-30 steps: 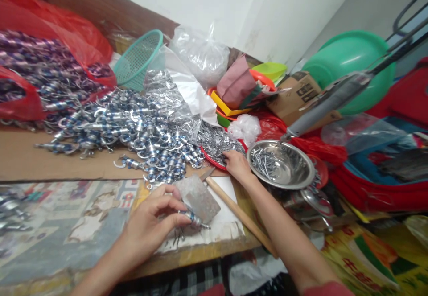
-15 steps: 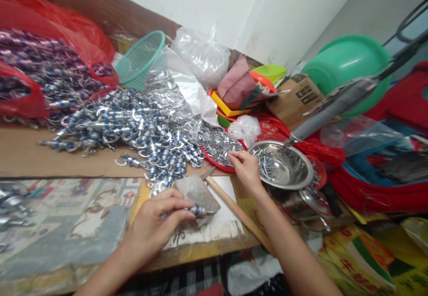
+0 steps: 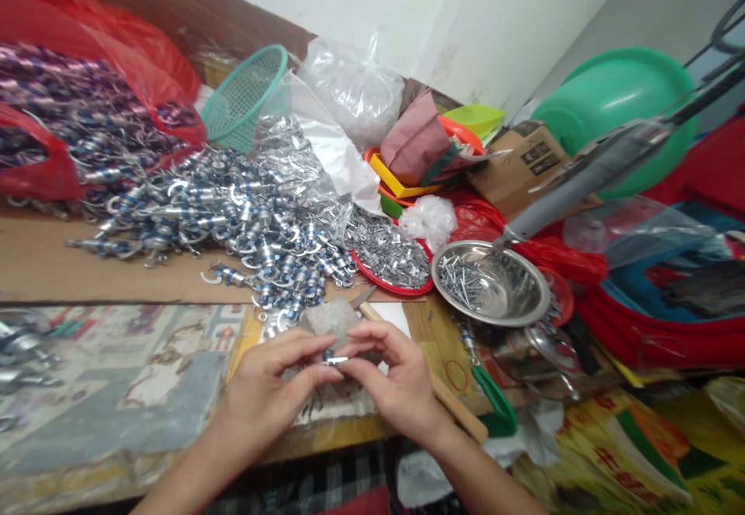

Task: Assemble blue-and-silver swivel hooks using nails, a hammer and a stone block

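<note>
My left hand (image 3: 271, 379) is closed in a pinch on a small blue-and-silver metal fitting (image 3: 327, 357), mostly hidden by the fingers. My right hand (image 3: 401, 375) meets it fingertip to fingertip, thumb and forefinger pinching a small flat silver metal piece (image 3: 337, 361) against the fitting's end. Under and behind the hands lies a grey stone block (image 3: 330, 318). A hammer with a wooden handle (image 3: 459, 406) lies partly beneath my right hand. Many similar blue-and-silver fittings with hooks (image 3: 261, 228) are heaped behind my left hand.
A red tray (image 3: 401, 290) holds small flat metal pieces. Beside it a steel bowl (image 3: 538, 298) holds thin metal pins. A red bag (image 3: 157, 50) of purple fittings, a teal basket (image 3: 244, 96), a cardboard box (image 3: 524, 162) and a green tub (image 3: 628, 112) stand behind. A green-handled strap (image 3: 500, 402) hangs at the front edge.
My right hand has come back from the edge of the red tray, moving left and toward me, to meet my left hand. The fitting in my left hand has turned and is less visible.
</note>
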Demonstrator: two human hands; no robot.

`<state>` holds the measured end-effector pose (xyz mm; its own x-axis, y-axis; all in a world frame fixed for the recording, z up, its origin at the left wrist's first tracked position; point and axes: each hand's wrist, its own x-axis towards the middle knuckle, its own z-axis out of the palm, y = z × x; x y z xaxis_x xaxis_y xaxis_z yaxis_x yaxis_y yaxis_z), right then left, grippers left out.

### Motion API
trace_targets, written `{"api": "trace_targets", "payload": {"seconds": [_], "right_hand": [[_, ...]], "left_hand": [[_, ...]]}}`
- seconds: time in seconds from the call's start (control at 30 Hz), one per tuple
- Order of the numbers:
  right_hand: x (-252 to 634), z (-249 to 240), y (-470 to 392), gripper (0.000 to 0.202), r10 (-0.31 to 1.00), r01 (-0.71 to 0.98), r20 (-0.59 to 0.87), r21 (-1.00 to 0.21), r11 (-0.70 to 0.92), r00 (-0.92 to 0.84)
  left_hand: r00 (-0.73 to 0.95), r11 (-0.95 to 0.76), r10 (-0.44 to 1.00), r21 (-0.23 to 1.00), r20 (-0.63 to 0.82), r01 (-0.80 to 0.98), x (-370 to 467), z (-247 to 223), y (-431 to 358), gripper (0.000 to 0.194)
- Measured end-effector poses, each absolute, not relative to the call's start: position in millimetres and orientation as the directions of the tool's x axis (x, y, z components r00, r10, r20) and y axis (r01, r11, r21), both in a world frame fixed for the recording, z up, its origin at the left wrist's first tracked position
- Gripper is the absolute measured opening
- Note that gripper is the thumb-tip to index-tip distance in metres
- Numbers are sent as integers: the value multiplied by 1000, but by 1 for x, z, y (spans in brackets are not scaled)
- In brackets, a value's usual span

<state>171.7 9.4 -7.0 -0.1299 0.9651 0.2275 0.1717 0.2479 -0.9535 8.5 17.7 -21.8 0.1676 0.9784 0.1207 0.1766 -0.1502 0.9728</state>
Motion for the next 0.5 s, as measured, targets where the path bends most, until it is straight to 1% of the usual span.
{"api": "trace_targets", "payload": {"seconds": [0.07, 0.1, 0.13, 0.2, 0.27, 0.3, 0.4, 0.5], "right_hand": [[174, -9, 6, 26, 941, 219, 304, -918, 332, -149], [176, -9, 3, 31, 910, 268, 379, -870, 413, -168], [178, -10, 2, 36, 859, 328, 468, -794, 511, -206], [184, -10, 0, 42, 710, 433, 622, -568, 700, -331], [189, -9, 0, 41, 570, 465, 683, -363, 807, -457], [191, -8, 1, 39, 527, 466, 689, -300, 832, -497], [193, -5, 4, 31, 477, 478, 698, -216, 851, -534], [193, -2, 6, 25, 434, 483, 728, -160, 861, -531]], "left_hand": [[206, -123, 974, 984, 94, 132, 8, -18, 18, 12], [209, -87, 976, 991, 65, 99, 7, -15, 18, 11], [199, -48, 979, 997, 34, 66, 7, -12, 18, 10], [166, 4, 986, 1000, -9, 29, 6, -7, 18, 7], [157, -17, 988, 998, 6, 65, 6, -2, 18, 6], [163, -48, 986, 994, 31, 102, 6, -1, 17, 7], [200, -173, 971, 962, 131, 210, 5, 1, 16, 11], [189, -279, 954, 925, 234, 259, 5, 2, 15, 10]]}}
